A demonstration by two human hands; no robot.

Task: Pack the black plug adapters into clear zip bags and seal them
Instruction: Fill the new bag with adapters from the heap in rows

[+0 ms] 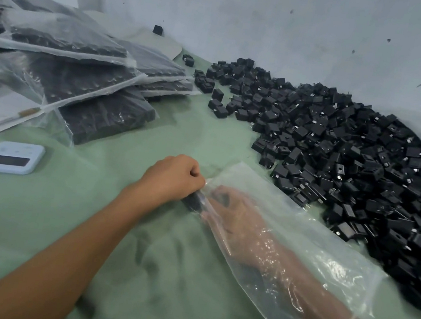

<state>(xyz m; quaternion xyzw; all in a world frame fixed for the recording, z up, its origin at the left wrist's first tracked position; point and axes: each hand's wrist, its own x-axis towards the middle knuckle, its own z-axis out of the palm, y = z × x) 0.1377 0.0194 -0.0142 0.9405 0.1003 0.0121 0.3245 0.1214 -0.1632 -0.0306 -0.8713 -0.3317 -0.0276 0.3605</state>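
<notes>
1. The person's right hand [221, 197] and forearm are pushed deep inside a clear zip bag [325, 259] that lies on the green cloth [86, 223]. The plastic blurs it, and I cannot tell whether the fingers are curled on anything, though a dark shape sits just at the fingertips.
2. The left hand [174, 177] is outside the bag, fingers curled tight, pinching the far closed end of the bag where a dark object shows just under the knuckles.
3. The 2 hands are close together, meeting at that end of the bag, with only the plastic between them.
4. The bag's open mouth is down toward the person, around the right arm near the elbow.
5. The loose black plug adapters [353, 157] lie in a big heap on the cloth to the right, running along the pale wall [277, 20] and reaching just beside the bag's right edge.
6. A few stray adapters [189, 60] sit apart at the heap's far left end.
7. To the far left, filled bags [66, 39] of adapters are stacked on each other, overlapping and tilted.
8. A small white device with a dark screen [12, 158] lies flat on the cloth, left of the left forearm and well apart from the bag.
</notes>
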